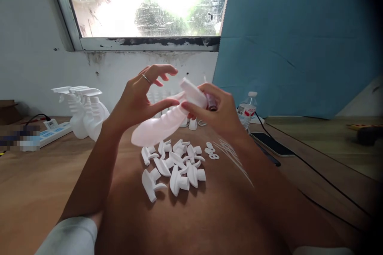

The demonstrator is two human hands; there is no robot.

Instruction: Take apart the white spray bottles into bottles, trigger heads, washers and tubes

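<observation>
A white spray bottle is tilted in the air, its base toward the lower left and its trigger head at the upper right. My right hand grips it around the head, and a small dark-tipped item shows by those fingers, too hidden to name. My left hand, with a ring on it, has its fingers spread above the bottle; its thumb lies by the neck. Several loose white trigger spray heads lie in a cluster on the table below, beside a few small white rings.
Spray bottles with heads stand at left, near a power strip. Thin white tubes lie to the right. Beyond are a clear water bottle, a phone and black cables. More white pieces behind my hands are partly hidden.
</observation>
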